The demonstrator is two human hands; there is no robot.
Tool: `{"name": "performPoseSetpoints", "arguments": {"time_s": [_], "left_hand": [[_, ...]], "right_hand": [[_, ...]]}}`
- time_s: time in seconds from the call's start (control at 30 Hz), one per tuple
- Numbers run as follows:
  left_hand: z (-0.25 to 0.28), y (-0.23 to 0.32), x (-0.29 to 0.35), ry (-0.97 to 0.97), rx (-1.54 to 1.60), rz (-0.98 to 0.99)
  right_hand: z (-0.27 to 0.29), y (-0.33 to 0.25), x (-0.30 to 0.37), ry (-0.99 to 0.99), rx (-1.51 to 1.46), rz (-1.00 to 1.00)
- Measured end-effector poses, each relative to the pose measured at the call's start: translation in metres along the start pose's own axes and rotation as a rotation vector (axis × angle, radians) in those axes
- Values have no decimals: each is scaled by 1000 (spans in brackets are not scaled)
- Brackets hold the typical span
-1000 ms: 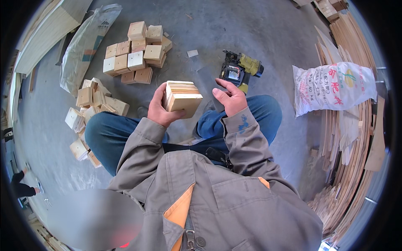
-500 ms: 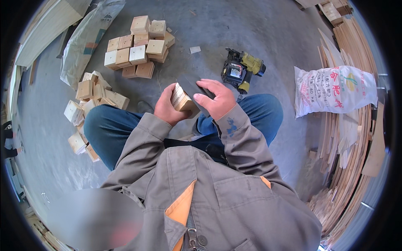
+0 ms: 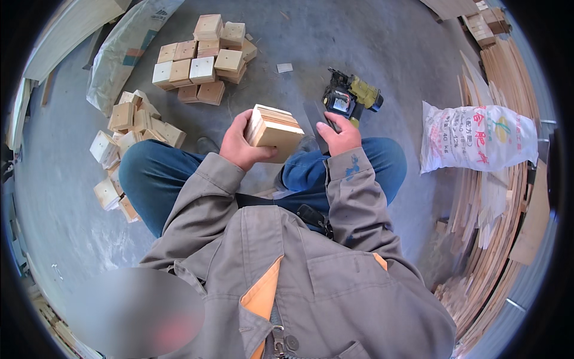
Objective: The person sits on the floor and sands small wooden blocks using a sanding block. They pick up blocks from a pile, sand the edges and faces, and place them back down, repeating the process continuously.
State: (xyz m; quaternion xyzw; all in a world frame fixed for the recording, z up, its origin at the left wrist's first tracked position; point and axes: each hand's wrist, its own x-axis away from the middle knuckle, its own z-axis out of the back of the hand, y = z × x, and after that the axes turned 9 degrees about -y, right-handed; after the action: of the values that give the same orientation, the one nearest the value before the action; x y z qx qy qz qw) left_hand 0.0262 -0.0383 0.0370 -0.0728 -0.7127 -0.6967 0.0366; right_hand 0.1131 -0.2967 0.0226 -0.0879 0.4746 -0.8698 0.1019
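My left hand (image 3: 240, 143) is closed around a squarish wooden block (image 3: 276, 133), its thumb along the near side. Several thin layers show along the block's upper edge. To the right of it, my right hand (image 3: 341, 135) grips a dark, flat, blade-like tool (image 3: 315, 115), whose exact kind I cannot make out. A gap separates the tool from the block. Both hands are above my bent legs. Just beyond my right hand, a yellow-green and black power tool (image 3: 350, 97) lies on the floor.
Stacked wooden blocks (image 3: 203, 69) stand far left, with a looser heap (image 3: 128, 134) beside my left knee. A pale plastic sack (image 3: 122, 60) lies behind that. On the right, a filled white sack (image 3: 478, 136) rests by piles of wooden strips (image 3: 508, 78). A small pale piece (image 3: 284, 68) lies ahead.
My right hand and the dark tool have moved right, away from the block. The left hand has turned the block, so its broad face and layered edge show more.
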Motion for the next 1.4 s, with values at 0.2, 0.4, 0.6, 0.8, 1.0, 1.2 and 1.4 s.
{"name": "performPoseSetpoints", "arguments": {"time_s": [0.2,0.4,0.6,0.8,1.0,1.2,1.4], "left_hand": [[1,-8,-1,43,-87,36],[2,-7,0,45,-118,120],[-1,-16,-3,11,-144,129],[-3,-8,2,-9,-146,142],[0,-4,3,-19,-64,112],[6,-18,-4,-37,95,174],[10,-22,-8,-4,325,188]], "right_hand": [[2,-31,5,-116,-199,-91],[-13,-42,13,-131,24,124],[-26,-81,10,-178,19,265],[-30,-85,4,-201,-67,284],[-10,-2,6,-264,225,-163],[-19,1,1,-81,-262,-137],[-18,-33,11,31,-591,-99]]}}
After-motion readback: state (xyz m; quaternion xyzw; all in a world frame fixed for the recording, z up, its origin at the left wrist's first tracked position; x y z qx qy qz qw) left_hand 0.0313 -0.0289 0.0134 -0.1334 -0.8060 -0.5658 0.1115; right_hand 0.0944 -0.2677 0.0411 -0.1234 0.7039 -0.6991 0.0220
